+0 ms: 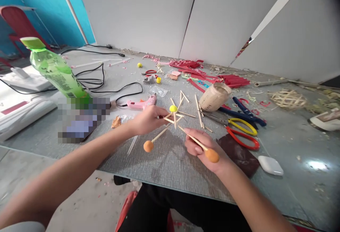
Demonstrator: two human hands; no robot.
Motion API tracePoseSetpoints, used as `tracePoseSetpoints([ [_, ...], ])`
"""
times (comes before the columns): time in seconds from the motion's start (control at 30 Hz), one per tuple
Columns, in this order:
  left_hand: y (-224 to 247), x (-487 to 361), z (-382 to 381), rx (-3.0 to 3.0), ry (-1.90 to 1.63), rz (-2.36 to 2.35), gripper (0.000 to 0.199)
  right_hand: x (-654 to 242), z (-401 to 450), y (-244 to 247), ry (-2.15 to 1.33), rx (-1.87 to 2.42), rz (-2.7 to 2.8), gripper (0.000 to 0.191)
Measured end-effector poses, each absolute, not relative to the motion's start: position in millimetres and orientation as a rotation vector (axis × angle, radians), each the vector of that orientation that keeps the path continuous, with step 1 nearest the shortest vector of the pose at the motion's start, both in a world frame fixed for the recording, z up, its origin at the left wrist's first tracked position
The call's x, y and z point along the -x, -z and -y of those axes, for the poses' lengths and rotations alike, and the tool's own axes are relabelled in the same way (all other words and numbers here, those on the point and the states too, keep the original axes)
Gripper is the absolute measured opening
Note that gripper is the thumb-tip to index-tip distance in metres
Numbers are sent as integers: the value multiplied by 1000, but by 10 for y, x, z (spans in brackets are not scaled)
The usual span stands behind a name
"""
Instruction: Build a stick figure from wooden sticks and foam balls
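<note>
My left hand [151, 119] pinches a small wooden stick frame [174, 118] above the table, its fingers closed on the frame's left side. A yellow ball [173, 108] sits at the top of the frame. From the lower left of the frame a stick [160, 134] slants down, with an orange ball [148, 146] at its end. Between the fingers of my right hand [198, 143] is another stick [192, 137] with an orange ball [212, 155] at its near end. Its far tip points at the frame; whether they touch I cannot tell.
Behind my left hand lies a pink glue gun [142, 102] with a black cord. A green bottle [57, 71] stands at left. To the right are a jar [214, 97], red-and-yellow-handled pliers [242, 136], blue-handled pliers [248, 113] and a white case [271, 165]. Red strips [191, 71] lie at the back.
</note>
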State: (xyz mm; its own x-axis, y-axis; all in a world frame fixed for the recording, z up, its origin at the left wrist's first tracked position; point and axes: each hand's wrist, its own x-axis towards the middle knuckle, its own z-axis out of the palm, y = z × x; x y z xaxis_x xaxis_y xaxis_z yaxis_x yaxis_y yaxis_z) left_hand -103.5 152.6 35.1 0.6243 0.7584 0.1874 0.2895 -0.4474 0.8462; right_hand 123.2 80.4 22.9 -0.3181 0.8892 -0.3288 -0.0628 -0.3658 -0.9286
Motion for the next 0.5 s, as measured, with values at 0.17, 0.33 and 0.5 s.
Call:
tracePoseSetpoints([
  [0.17,-301,1018,-1508,-2020,-662,-831,28,-1249,-800,-204,-1824,1209,1164,42],
  [0.33,-322,1005,-1481,-2063,-659,-866,35,-1221,-792,-174,-1798,1220,1130,42],
  [0.5,-336,975,-1456,-2083,-664,-870,35,-1216,-792,-176,-1792,1232,1148,44],
])
